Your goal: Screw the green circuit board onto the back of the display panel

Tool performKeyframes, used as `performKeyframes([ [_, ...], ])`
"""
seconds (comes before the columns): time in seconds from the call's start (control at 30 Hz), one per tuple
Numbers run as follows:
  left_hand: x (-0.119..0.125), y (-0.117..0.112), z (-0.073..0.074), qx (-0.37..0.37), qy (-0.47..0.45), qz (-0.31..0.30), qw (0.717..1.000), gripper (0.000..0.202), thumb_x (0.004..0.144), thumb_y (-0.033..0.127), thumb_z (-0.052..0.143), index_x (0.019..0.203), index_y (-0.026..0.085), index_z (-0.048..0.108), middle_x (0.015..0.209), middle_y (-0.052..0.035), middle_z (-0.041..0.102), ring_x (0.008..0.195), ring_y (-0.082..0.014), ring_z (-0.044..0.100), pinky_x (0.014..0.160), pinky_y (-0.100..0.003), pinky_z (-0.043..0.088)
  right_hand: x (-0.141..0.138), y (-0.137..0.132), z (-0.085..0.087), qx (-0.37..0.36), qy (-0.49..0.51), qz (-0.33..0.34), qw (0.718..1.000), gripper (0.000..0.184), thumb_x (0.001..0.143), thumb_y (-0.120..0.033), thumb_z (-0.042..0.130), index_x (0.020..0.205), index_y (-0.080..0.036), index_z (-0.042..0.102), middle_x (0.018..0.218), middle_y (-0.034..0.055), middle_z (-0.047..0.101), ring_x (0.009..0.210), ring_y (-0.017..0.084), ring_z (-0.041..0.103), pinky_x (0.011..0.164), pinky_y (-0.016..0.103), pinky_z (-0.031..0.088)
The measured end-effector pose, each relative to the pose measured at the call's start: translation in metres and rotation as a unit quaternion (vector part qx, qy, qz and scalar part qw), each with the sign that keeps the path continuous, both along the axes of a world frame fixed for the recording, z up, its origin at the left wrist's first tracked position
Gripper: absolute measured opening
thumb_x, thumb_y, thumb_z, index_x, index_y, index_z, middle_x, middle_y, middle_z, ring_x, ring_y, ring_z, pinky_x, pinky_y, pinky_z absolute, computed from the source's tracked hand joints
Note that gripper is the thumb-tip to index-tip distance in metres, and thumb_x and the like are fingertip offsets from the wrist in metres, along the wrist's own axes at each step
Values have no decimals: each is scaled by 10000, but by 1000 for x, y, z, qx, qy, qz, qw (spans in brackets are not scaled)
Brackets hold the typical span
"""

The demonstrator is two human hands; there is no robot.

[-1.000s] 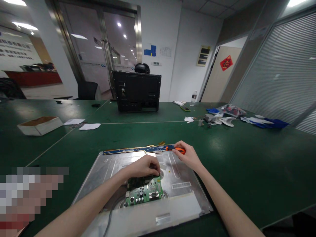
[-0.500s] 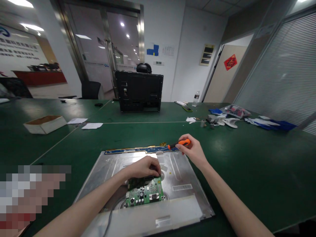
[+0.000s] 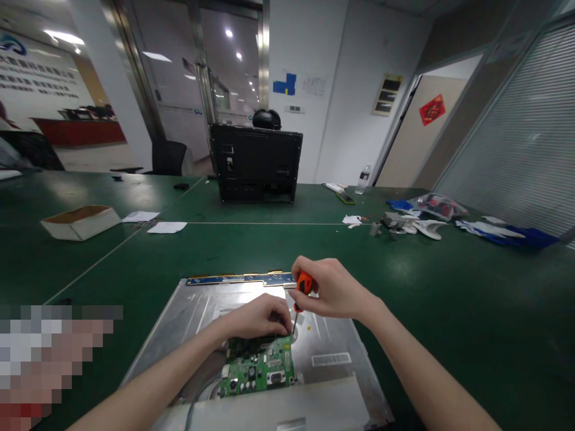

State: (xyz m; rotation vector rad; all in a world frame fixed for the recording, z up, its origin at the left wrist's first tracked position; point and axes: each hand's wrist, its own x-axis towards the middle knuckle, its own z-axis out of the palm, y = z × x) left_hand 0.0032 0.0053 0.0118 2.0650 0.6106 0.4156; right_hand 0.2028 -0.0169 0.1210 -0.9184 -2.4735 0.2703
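Observation:
A green circuit board lies on the silver metal back of a flat display panel. My right hand grips an orange-and-black screwdriver, held nearly upright. Its thin shaft points down to the board's far right corner, where the tip appears to meet a screw spot too small to make out. My left hand rests over the board's far edge, thumb and fingertips pinched together at that same corner. Whatever is between them is hidden. Along the panel's far edge runs a narrow blue circuit strip.
A black monitor housing stands at the back of the green table. To the left are an open box and papers. Gloves, a plastic bag and a bottle are at right. Another person's blurred arm appears lower left.
My right hand has moved left and down, turning the screwdriver from nearly level to nearly upright, its tip now at the board's corner. My left hand remains there. The view has shifted slightly.

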Motion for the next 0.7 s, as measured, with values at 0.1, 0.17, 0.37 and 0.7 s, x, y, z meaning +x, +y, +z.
performKeyframes([
  [0.1, 0, 0, 0, -13, -3, 13, 1000, 87, 737, 110, 677, 797, 162, 711, 767, 1, 670, 737, -140, 597, 679, -203, 444, -6, 6, -3, 12, -27, 11, 1000, 127, 793, -284, 551, 860, -210, 472, 620, -57, 479, 533, 91, 407, 544, 221, 274],
  [0.17, 0, 0, -1, -21, 1, 19, 1000, 98, 725, 88, 670, 785, 156, 707, 766, 1, 668, 725, -137, 599, 668, -201, 447, -10, 10, -4, 11, -37, 21, 999, 125, 793, -285, 543, 865, -209, 475, 621, -56, 488, 534, 92, 403, 546, 221, 268],
  [0.37, 0, 0, -1, -42, 1, 30, 999, 110, 709, 64, 670, 757, 155, 706, 696, 19, 647, 657, -122, 586, 615, -182, 438, -19, 15, -4, -4, -70, 40, 997, 123, 786, -292, 549, 852, -209, 485, 665, -30, 549, 561, 105, 436, 548, 221, 263],
  [0.7, -2, 1, 3, -28, -1, 24, 999, 129, 709, 34, 661, 752, 150, 696, 682, 28, 637, 625, -107, 570, 593, -176, 422, -17, 15, -2, -16, -77, 26, 997, 125, 794, -288, 553, 855, -208, 478, 674, -24, 557, 572, 110, 458, 559, 224, 276],
])
